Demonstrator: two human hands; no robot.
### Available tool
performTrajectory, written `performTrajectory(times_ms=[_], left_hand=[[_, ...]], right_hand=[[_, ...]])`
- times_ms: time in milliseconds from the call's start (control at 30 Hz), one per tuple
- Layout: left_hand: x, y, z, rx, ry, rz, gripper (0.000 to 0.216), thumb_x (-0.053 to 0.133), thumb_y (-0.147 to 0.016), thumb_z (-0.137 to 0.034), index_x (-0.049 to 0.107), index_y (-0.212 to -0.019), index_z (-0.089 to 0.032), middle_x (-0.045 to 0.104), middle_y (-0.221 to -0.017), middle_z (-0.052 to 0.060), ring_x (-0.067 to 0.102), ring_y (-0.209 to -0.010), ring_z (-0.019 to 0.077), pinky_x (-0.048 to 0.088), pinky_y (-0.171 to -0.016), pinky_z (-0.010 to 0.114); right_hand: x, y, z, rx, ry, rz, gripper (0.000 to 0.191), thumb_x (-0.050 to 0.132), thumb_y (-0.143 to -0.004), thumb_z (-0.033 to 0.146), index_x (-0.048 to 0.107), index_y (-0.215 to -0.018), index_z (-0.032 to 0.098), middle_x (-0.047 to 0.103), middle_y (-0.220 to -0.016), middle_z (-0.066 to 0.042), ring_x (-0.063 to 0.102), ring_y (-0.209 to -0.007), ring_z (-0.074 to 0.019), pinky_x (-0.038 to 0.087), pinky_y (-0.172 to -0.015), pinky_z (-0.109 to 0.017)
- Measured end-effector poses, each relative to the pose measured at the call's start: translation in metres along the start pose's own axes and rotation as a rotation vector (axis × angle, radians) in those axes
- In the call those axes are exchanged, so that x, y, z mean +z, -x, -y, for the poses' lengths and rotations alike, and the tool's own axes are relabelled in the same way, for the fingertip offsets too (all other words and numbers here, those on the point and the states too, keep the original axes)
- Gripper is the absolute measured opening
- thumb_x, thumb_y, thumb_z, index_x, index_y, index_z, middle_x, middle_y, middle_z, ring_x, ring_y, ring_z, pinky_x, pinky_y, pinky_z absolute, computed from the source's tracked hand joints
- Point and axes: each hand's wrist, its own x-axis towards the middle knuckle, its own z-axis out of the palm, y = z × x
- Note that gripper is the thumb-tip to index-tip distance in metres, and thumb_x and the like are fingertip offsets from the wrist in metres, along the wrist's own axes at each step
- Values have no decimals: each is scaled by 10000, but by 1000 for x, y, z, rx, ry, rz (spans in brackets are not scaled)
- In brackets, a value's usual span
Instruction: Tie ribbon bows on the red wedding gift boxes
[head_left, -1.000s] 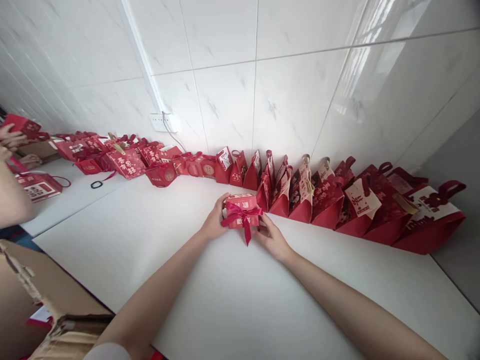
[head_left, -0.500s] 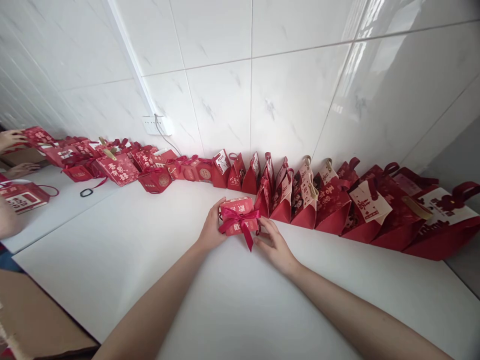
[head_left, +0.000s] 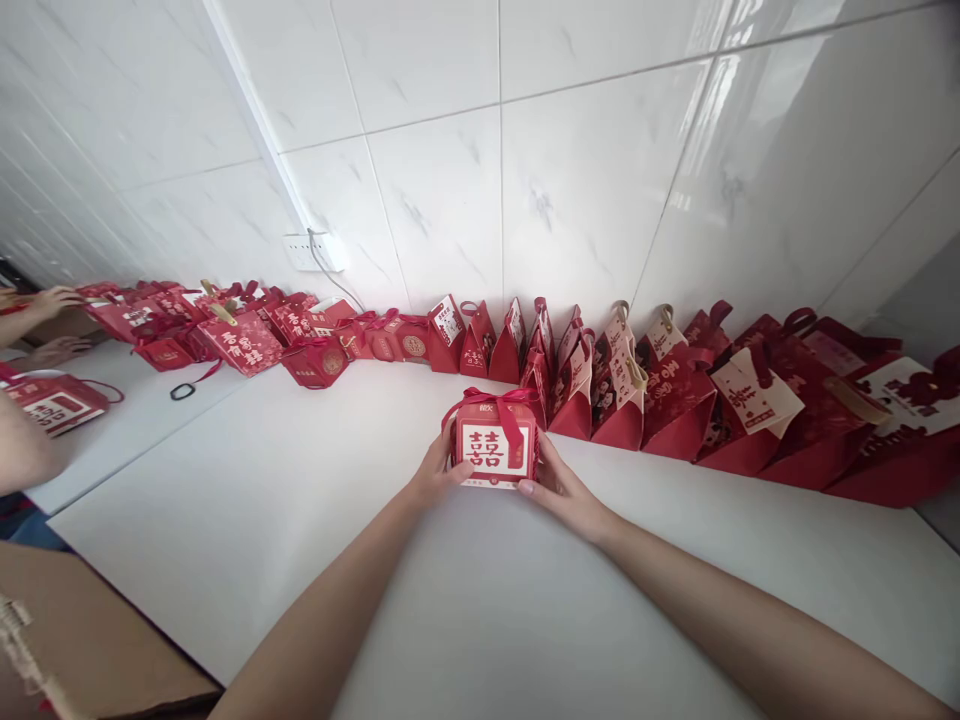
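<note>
A red gift box [head_left: 493, 450] with a white front panel and a red double-happiness character is between my two hands, its front face turned toward me. A red ribbon [head_left: 511, 425] is tied in a bow over its top, one tail hanging down the front. My left hand [head_left: 441, 470] grips the box's left side, thumb on the lower front. On the opposite side my right hand [head_left: 564, 490] holds the lower right corner, thumb at the bottom edge. Fingers behind the box are hidden. Whether its base touches the white table [head_left: 480, 600] I cannot tell.
Red triangular gift boxes [head_left: 679, 405] line the wall to the right. More red boxes [head_left: 244, 340] crowd the back left. Another person's hand [head_left: 58, 300] reaches among them. A black loop [head_left: 182, 391] lies nearby, and an open cardboard carton [head_left: 97, 630] stands at lower left.
The ribboned box has been tipped, so its front panel now faces me rather than its top. My right hand has closed in on its side. The other person's hand at left has shifted.
</note>
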Motion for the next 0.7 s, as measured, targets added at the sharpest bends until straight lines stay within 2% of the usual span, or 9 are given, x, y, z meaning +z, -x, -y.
performTrajectory(times_ms=[100,300,433,533,700], left_hand=[[0,-3,5,-63,29,14,801,507,-852,-684,360,-1458,-181,555,-1373,160,520,-1264,370,438,-1047,521],[-3,-6,3,-187,4,74,764,494,-872,-671,366,-1468,-211,537,-1409,129,494,-1301,351,403,-1088,520],[-3,-7,8,-175,-16,58,802,481,-854,-707,388,-1458,-188,544,-1402,138,493,-1299,369,398,-1088,521],[-3,-7,11,-168,-39,51,804,471,-847,-723,416,-1442,-184,563,-1385,134,508,-1284,370,406,-1080,511],[-4,-6,14,-171,-40,53,817,466,-859,-711,364,-1481,-191,543,-1408,133,492,-1304,356,401,-1088,497]], right_hand=[[-3,-3,1,54,-4,-45,783,634,-899,465,213,-1547,333,393,-1542,-62,457,-1359,-267,398,-1118,-467],[-9,-6,2,141,37,-79,772,574,-902,548,215,-1549,329,550,-1409,-70,623,-1137,-277,530,-955,-470],[-10,-6,-1,129,52,-81,773,570,-906,544,206,-1552,326,603,-1328,-69,657,-1028,-253,540,-931,-459],[-10,-6,-3,122,60,-92,775,571,-905,544,205,-1552,323,606,-1322,-71,655,-1024,-252,540,-930,-458],[-12,-6,-3,128,49,-89,779,582,-905,530,206,-1551,311,642,-1245,-77,664,-996,-251,532,-939,-465]])
